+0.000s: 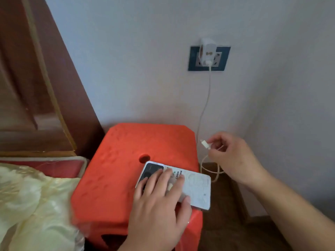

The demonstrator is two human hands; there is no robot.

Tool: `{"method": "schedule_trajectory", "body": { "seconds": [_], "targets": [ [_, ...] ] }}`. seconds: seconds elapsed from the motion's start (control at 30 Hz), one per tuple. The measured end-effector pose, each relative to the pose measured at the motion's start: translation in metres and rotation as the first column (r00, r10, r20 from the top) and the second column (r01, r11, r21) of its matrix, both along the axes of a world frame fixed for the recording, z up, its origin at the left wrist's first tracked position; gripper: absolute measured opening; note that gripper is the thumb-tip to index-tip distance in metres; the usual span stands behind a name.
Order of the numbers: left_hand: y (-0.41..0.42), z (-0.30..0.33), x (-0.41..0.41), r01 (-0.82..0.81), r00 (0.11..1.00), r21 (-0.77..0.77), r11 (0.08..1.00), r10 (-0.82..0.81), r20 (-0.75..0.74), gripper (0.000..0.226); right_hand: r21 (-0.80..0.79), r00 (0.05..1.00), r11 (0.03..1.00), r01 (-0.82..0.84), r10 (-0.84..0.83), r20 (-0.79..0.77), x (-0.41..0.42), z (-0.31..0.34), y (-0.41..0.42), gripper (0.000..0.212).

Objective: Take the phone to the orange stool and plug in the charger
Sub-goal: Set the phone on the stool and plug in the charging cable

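The phone [196, 189] lies face down on the orange stool [123, 160], near its right front corner, showing a pale printed case and a dark camera block. My left hand [161, 200] rests on top of it, fingers spread over the back and thumb at its near edge. My right hand [233, 156] hovers to the right of the stool and pinches the white charger cable [204, 113] just behind its plug end [204, 143]. The plug points left, apart from the phone. The cable runs up to a white adapter [208, 51] in the wall socket.
The stool stands against a pale wall. A dark blue socket plate [192, 58] sits on the wall above it. A brown wooden headboard [36, 87] and a bed with cream bedding [32, 201] lie to the left. Slack cable loops [211, 171] beside the stool over a dark floor.
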State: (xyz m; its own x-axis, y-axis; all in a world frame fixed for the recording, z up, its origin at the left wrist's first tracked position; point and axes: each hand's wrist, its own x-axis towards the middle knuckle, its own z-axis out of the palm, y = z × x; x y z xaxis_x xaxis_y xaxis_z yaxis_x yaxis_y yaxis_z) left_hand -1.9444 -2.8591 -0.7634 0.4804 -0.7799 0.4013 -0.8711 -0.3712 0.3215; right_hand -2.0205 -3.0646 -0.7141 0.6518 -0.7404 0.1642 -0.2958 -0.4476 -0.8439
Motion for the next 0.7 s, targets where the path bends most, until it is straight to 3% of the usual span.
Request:
{"method": "schedule_trajectory", "body": {
  "seconds": [0.03,0.1,0.2,0.5,0.7],
  "targets": [
    [0.001,-0.001,0.0,0.002,1.0,-0.002,1.0,-0.002,0.013,0.043,0.194,0.998,0.981,0.006,-0.017,0.054,-0.014,-0.001,-0.005,0.021],
    [0.001,-0.001,0.001,-0.001,0.999,0.001,1.0,0.001,0.037,0.043,0.539,0.99,0.841,-0.043,-0.037,0.137,-0.038,-0.007,-0.009,0.026],
    [0.001,0.0,-0.001,-0.039,0.998,0.032,0.999,0.037,0.05,0.044,0.768,0.986,0.631,-0.108,-0.029,0.162,-0.064,-0.018,-0.009,0.023],
    [-0.002,0.002,-0.006,-0.108,0.994,0.038,0.993,0.107,0.027,0.043,0.903,0.974,0.366,-0.225,0.106,0.2,-0.098,-0.06,-0.002,0.011],
    [-0.006,0.008,-0.01,-0.136,0.991,0.045,0.99,0.136,0.016,0.043,0.913,0.955,0.313,-0.263,0.219,0.2,-0.094,-0.07,0.015,0.011]
  ]
}}
